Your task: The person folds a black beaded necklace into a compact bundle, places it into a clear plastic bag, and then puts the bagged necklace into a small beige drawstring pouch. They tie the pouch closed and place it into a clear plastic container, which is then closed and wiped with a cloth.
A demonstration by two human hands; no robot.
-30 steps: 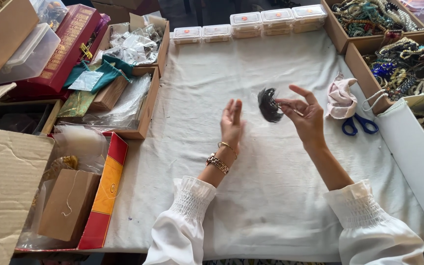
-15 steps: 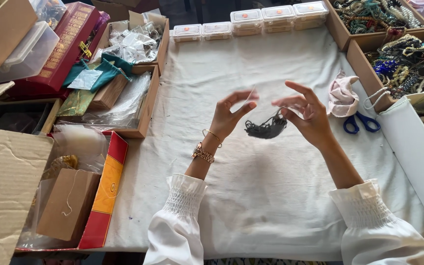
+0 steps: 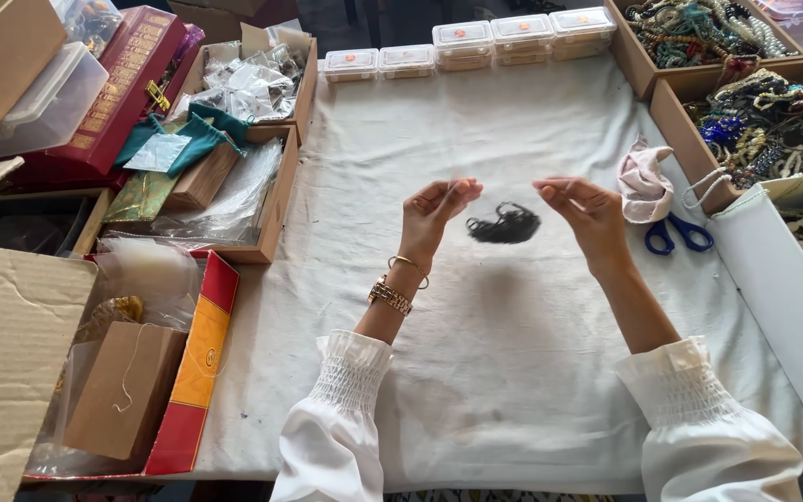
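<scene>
Both my hands are raised above a white cloth (image 3: 504,353) spread over the table. My left hand (image 3: 434,212) and my right hand (image 3: 580,206) each pinch one end of a thin strand, too fine to make out clearly, stretched between them. A small dark tangled bundle of thread or tiny beads (image 3: 504,225) hangs from the strand, just above the cloth between the hands. My left wrist wears a gold bracelet and a bangle (image 3: 392,293). Both sleeves are white with gathered cuffs.
Blue-handled scissors (image 3: 676,234) and a pale cloth pouch (image 3: 645,181) lie right of my right hand. Several small clear boxes (image 3: 467,42) line the far edge. Trays of beaded jewellery (image 3: 773,121) stand at right; cardboard boxes, a red box (image 3: 192,372) and plastic bags crowd the left.
My hands have moved apart, drawing the strand out between them. The dark bundle, earlier held up at my right fingers, now hangs lower in the middle between both hands.
</scene>
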